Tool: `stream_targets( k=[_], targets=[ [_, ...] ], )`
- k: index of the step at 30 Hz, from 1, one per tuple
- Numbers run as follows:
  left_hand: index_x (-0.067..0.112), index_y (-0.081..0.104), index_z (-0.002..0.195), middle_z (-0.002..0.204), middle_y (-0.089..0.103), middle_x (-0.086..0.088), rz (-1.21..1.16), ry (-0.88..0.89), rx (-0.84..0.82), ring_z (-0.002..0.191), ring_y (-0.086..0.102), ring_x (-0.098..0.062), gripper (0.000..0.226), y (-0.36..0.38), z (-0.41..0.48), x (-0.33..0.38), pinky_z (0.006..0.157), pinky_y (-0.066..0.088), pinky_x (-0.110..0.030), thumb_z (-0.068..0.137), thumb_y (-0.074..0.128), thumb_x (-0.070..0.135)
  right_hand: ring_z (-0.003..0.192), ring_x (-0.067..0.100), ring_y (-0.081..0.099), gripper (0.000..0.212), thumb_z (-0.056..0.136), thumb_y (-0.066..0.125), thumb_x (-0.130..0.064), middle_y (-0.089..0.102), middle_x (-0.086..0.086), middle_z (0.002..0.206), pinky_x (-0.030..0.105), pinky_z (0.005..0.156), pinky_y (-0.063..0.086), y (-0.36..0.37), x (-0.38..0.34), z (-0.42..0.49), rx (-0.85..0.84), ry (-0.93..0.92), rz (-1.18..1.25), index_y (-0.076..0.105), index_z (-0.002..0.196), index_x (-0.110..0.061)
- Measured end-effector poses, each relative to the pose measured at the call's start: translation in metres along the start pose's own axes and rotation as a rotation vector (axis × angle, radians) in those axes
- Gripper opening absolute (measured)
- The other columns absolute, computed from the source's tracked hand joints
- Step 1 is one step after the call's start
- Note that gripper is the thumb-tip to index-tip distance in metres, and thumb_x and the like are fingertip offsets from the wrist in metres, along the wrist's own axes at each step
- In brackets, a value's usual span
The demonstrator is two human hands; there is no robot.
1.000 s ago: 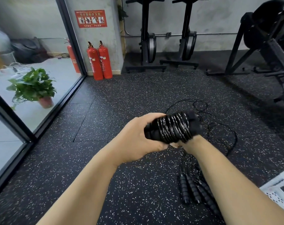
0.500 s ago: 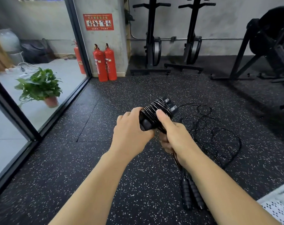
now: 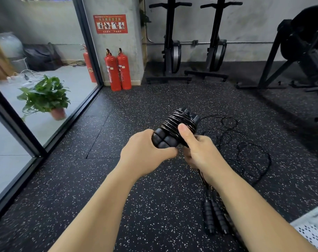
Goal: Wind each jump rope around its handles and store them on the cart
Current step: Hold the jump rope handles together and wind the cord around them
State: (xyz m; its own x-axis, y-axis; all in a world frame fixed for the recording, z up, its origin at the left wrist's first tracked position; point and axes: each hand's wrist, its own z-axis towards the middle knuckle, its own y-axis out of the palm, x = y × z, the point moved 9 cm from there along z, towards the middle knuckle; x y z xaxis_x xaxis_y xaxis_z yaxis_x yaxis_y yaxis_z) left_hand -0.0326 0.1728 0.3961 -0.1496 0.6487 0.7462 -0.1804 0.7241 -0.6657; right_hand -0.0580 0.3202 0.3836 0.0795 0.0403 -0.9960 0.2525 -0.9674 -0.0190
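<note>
Turned end-on, jump rope (image 3: 174,128) fills left hand (image 3: 145,151) and right hand (image 3: 200,153); sign (image 3: 110,24) illegible.

One cam only: head-worn, wide-angle, edges bent. Looks fwd & down over the speckled floor (image 3: 151,200). Left hand (image 3: 145,151) & right hand (image 3: 200,153), both on the wound jump rope (image 3: 174,126), sit close, mid-frame; forearms enter from bottom edge. Far wall (image 3: 254,24) at top, glass partition (image 3: 36,124) at left.
</note>
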Motion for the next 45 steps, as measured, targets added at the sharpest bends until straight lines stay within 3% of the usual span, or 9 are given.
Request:
stream_targets(
  k=[3, 10, 12, 17, 22, 32, 35, 41, 45],
  targets=[
    [0.02, 0.053, 0.077, 0.072, 0.059, 0.008, 0.019, 0.043, 0.06, 0.064, 0.054, -0.014, 0.038, -0.003, -0.002, 0.007, 0.056, 0.042, -0.03, 0.063, 0.076, 0.046, 0.042, 0.007, 0.023, 0.043, 0.093, 0.051, -0.053, 0.03, -0.006, 0.049, 0.021, 0.04, 0.018, 0.0, -0.003, -0.001, -0.035, -0.01, -0.005, 0.05, 0.066, -0.018],
    [0.034, 0.058, 0.091, 0.073, 0.061, 0.014, -0.025, 0.095, 0.14, 0.069, 0.059, -0.012, 0.04, -0.012, 0.001, 0.006, 0.065, 0.053, -0.035, 0.058, 0.066, 0.054, 0.04, 0.0, 0.035, 0.026, 0.095, 0.058, -0.032, 0.048, -0.011, 0.051, 0.013, 0.042, 0.028, 0.015, -0.011, -0.002, -0.234, -0.109, -0.257, 0.064, 0.072, -0.021],
    [0.035, 0.058, 0.092, 0.076, 0.064, 0.015, 0.009, 0.078, 0.147, 0.073, 0.062, -0.012, 0.042, -0.016, 0.002, 0.002, 0.068, 0.054, -0.035, 0.057, 0.067, 0.055, 0.044, 0.005, 0.037, 0.02, 0.096, 0.057, -0.025, 0.051, -0.004, 0.057, 0.02, 0.045, 0.03, 0.011, -0.008, -0.004, -0.26, -0.083, -0.39, 0.067, 0.082, -0.013],
    [0.034, 0.057, 0.096, 0.083, 0.067, 0.014, 0.095, 0.039, 0.152, 0.08, 0.064, -0.01, 0.038, -0.023, 0.004, -0.003, 0.075, 0.053, -0.035, 0.066, 0.074, 0.052, 0.059, 0.019, 0.053, 0.026, 0.1, 0.045, -0.031, 0.06, 0.0, 0.067, 0.04, 0.062, 0.046, 0.004, -0.005, -0.017, -0.244, -0.062, -0.77, 0.056, 0.08, -0.018],
    [0.036, 0.051, 0.1, 0.084, 0.063, 0.016, 0.356, 0.057, 0.227, 0.082, 0.061, -0.009, 0.034, -0.025, 0.003, 0.002, 0.064, 0.039, -0.027, 0.073, 0.068, 0.049, 0.065, 0.016, 0.048, 0.037, 0.103, 0.031, -0.038, 0.052, -0.005, 0.072, 0.035, 0.062, 0.039, 0.0, -0.029, -0.031, -0.096, -0.17, -1.16, 0.042, 0.073, -0.02],
    [0.034, 0.051, 0.092, 0.083, 0.065, 0.015, 0.379, 0.037, 0.197, 0.081, 0.063, -0.012, 0.031, -0.019, 0.009, 0.003, 0.072, 0.048, -0.03, 0.071, 0.067, 0.05, 0.049, 0.009, 0.045, 0.036, 0.095, 0.05, -0.041, 0.055, -0.003, 0.06, 0.035, 0.052, 0.039, -0.008, -0.066, -0.044, -0.055, -0.354, -0.746, 0.062, 0.072, -0.016],
    [0.035, 0.054, 0.095, 0.084, 0.065, 0.015, 0.318, 0.011, 0.193, 0.083, 0.062, -0.01, 0.03, -0.02, 0.009, 0.0, 0.073, 0.048, -0.03, 0.072, 0.068, 0.05, 0.063, 0.022, 0.061, 0.035, 0.096, 0.049, -0.038, 0.068, 0.0, 0.068, 0.043, 0.066, 0.051, -0.005, -0.064, -0.05, -0.109, -0.293, -0.64, 0.065, 0.071, -0.019],
    [0.041, 0.059, 0.095, 0.071, 0.06, 0.018, -0.003, -0.04, 0.098, 0.067, 0.06, -0.01, 0.044, -0.009, 0.013, -0.012, 0.072, 0.053, -0.038, 0.055, 0.07, 0.054, 0.058, 0.011, 0.065, 0.035, 0.095, 0.053, -0.032, 0.069, -0.007, 0.063, 0.037, 0.063, 0.056, 0.005, -0.054, -0.055, -0.187, -0.201, -0.684, 0.063, 0.065, -0.017],
    [0.028, 0.065, 0.09, 0.069, 0.058, 0.011, -0.144, -0.082, 0.101, 0.065, 0.056, -0.015, 0.047, -0.011, 0.015, -0.019, 0.07, 0.053, -0.039, 0.051, 0.072, 0.054, 0.043, 0.006, 0.04, 0.036, 0.094, 0.054, -0.039, 0.051, -0.005, 0.05, 0.023, 0.047, 0.035, 0.012, -0.053, -0.063, -0.272, -0.243, -0.865, 0.06, 0.071, -0.011]
  ],
)
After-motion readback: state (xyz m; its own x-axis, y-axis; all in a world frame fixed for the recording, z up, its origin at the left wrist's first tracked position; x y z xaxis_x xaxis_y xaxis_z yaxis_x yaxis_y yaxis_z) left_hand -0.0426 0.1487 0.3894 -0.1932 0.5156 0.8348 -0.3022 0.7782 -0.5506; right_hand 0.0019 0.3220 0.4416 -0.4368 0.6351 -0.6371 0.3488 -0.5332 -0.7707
